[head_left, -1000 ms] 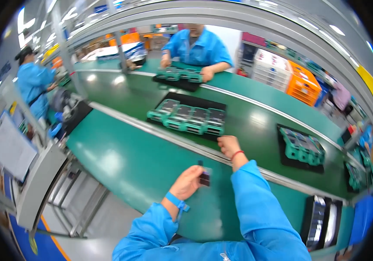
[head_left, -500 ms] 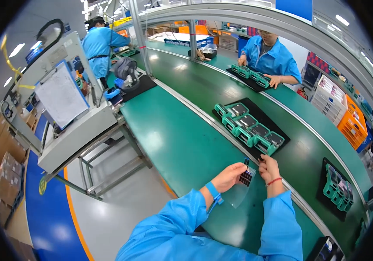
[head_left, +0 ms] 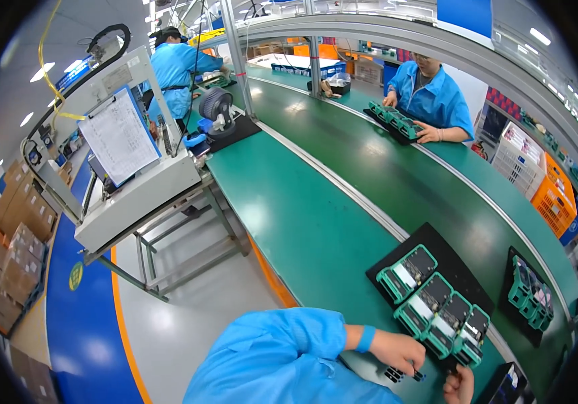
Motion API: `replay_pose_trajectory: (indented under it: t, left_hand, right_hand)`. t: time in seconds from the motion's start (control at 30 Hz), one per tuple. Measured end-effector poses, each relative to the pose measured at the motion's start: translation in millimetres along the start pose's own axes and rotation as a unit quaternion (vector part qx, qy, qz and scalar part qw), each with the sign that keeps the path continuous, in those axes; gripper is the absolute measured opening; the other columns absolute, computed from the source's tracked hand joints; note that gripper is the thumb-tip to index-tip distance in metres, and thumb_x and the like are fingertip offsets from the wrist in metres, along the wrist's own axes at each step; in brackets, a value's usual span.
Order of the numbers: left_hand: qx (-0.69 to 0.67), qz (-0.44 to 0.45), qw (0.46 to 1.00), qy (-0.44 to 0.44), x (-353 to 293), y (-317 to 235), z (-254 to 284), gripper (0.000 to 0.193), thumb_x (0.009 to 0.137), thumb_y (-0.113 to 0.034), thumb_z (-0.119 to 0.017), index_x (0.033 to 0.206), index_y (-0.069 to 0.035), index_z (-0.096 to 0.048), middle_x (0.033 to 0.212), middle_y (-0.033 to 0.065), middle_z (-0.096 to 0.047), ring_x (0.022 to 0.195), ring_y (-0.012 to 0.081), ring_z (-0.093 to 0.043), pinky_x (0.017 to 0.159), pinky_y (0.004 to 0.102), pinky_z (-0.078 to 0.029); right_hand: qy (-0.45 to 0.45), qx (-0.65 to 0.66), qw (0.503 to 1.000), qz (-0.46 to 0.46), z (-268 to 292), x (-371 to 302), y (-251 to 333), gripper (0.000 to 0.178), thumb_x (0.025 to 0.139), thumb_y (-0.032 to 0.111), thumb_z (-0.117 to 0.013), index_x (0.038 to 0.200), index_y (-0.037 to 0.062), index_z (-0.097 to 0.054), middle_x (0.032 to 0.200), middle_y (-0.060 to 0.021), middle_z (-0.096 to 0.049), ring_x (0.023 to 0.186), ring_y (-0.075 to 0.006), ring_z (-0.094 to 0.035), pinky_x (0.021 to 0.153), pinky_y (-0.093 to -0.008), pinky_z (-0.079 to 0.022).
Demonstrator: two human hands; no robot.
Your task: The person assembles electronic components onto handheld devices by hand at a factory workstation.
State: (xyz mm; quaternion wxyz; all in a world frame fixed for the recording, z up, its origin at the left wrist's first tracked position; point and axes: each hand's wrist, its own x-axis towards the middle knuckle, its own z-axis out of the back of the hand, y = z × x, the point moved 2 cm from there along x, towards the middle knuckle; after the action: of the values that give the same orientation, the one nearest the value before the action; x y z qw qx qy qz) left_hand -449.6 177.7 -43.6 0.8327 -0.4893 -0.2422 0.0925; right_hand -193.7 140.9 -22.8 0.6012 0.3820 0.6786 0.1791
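Observation:
My left hand (head_left: pixel 398 351) is closed, its fingertips pinched on small black parts beside the green-framed circuit boards. More small black parts (head_left: pixel 393 374) show just under that hand; whether they are held or lie on the table is unclear. Several green frames with dark boards and pale strips (head_left: pixel 440 310) rest on a black mat (head_left: pixel 467 273) that spans the near table and the belt. At the mat's near corner, my right hand (head_left: pixel 459 386) has curled fingers against the dark edge, partly cut off by the picture's lower side.
A green conveyor belt (head_left: pixel 343 151) runs past the near table (head_left: pixel 289 209). Across it, a person handles similar frames (head_left: pixel 394 121). Another loaded mat (head_left: pixel 530 289) lies at right, a black box (head_left: pixel 504 385) at lower right. A machine with a clipboard (head_left: pixel 119 135) stands left.
The mat with its green frames has come nearer, from the belt partly onto the near table, and turned. Both hands moved down and apart; the clear bag no longer shows.

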Motion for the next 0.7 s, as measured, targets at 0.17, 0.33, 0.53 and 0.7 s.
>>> replay_pose_trajectory:
  t: [0.17,0.33,0.53,0.7]
  left_hand:
    - [0.089,0.030,0.992,0.079,27.3,-3.9,-34.4,0.016,0.083,-0.019,-0.063,0.089,-0.004,-0.059,0.099,0.0115,-0.054,0.096,0.0294,-0.055,0.075,0.0410,-0.047]
    - [0.102,-0.006,0.992,0.072,36.9,6.3,-31.5,0.019,0.082,-0.019,-0.062,0.089,-0.001,-0.058,0.105,0.0154,-0.054,0.097,0.0315,-0.056,0.077,0.0415,-0.048]
    - [0.075,0.002,0.996,0.051,59.0,16.2,-6.3,0.016,0.079,-0.013,-0.061,0.087,0.000,-0.061,0.095,0.0161,-0.057,0.090,0.0333,-0.057,0.076,0.0413,-0.048]
    - [0.009,0.062,0.995,0.080,14.3,-23.0,29.1,0.019,0.090,-0.019,-0.056,0.097,-0.002,-0.059,0.092,0.0142,-0.058,0.085,0.0304,-0.058,0.074,0.0386,-0.047]
  right_hand:
    - [-0.100,-0.358,0.914,0.165,88.6,-10.1,-25.2,0.030,0.092,0.028,-0.053,0.109,0.0034,-0.060,0.074,-0.0071,-0.060,0.060,-0.0180,-0.055,0.053,-0.0301,-0.044]
    - [-0.221,-0.455,0.805,0.311,11.7,-68.3,10.9,0.040,0.095,0.026,-0.047,0.127,0.0002,-0.051,0.121,-0.0241,-0.056,0.110,-0.0340,-0.055,0.095,-0.0379,-0.042]
    - [-0.219,-0.526,0.586,0.576,8.6,-21.1,-4.6,0.057,0.068,0.015,-0.072,0.119,0.0045,-0.050,0.106,-0.0150,-0.056,0.091,-0.0279,-0.059,0.078,-0.0362,-0.050]
    - [-0.175,-0.524,0.674,0.490,3.5,-6.3,9.5,0.090,0.050,0.025,-0.087,0.129,0.0070,-0.047,0.114,-0.0146,-0.055,0.101,-0.0334,-0.057,0.082,-0.0377,-0.050]
